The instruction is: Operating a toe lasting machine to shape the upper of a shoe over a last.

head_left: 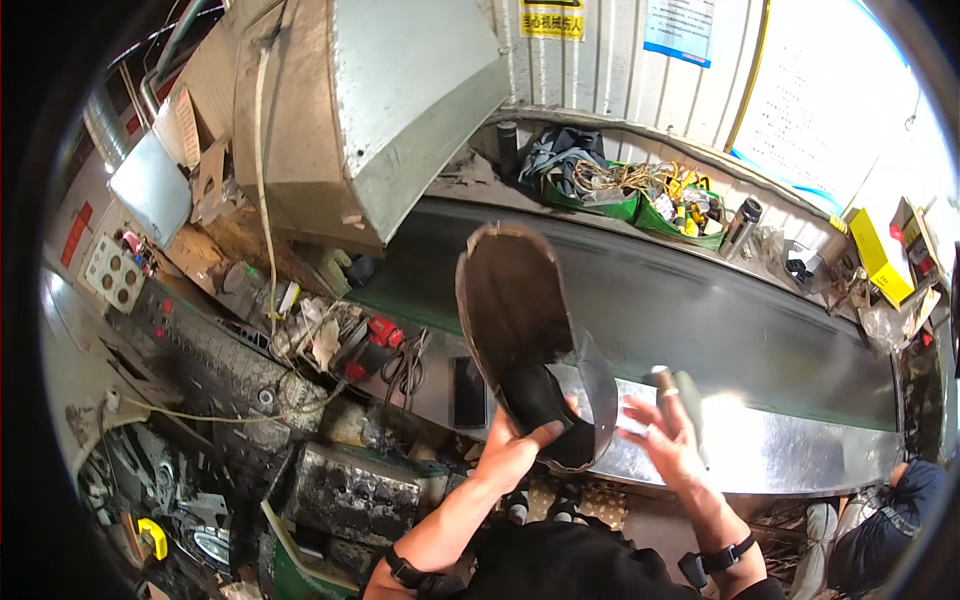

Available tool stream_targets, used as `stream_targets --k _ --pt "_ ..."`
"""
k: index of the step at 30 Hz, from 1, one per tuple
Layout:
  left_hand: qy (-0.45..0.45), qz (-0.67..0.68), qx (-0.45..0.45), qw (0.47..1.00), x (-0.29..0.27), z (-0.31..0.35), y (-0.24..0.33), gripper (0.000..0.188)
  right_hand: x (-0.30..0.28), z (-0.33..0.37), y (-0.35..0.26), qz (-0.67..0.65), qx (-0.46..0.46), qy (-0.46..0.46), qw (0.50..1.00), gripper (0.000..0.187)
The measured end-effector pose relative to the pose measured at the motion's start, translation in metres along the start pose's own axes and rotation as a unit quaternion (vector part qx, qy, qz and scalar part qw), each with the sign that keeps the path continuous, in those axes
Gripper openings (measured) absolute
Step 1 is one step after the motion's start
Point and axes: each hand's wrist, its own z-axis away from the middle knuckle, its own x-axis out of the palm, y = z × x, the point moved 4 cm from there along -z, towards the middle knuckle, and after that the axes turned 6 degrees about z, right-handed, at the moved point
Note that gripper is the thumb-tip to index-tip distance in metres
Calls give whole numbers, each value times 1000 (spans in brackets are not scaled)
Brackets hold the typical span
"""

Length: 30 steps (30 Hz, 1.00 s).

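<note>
My left hand [515, 452] grips the lower end of a large brown and black boot-shaped piece [512, 285], thumb inside its edge. Its rounded brown end points away from me. A dark curved band [597, 395] stands up along its right side, leaving an opening between. My right hand [665, 440] hovers just right of the band, apart from it, its fingers partly spread and smeared by motion. Against that hand shows a slim grey-green object [690, 410], too blurred to name; whether the fingers hold it does not show.
Beyond my hands runs a dark conveyor belt [760, 350], with a shiny metal ledge [790, 450] on its near side. A dark phone [468, 392] and scissors [405, 372] lie to the left. Green bins [690, 232] line the far shelf. Another person [890, 540] is at lower right.
</note>
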Motion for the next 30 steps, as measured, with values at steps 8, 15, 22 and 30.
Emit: stream_targets --k 8,15,22,30 --pt "15 130 -178 975 -53 -12 -91 51 33 -7 17 -26 37 -69 997 91" --pt "119 -95 -182 971 -100 -61 -70 46 22 -20 20 370 -150 -33 916 56" --pt "287 -406 67 865 -330 -198 64 62 100 -59 53 622 -111 -198 749 47" --pt "173 -791 -78 581 -393 -355 128 73 15 -42 37 553 114 90 821 29"
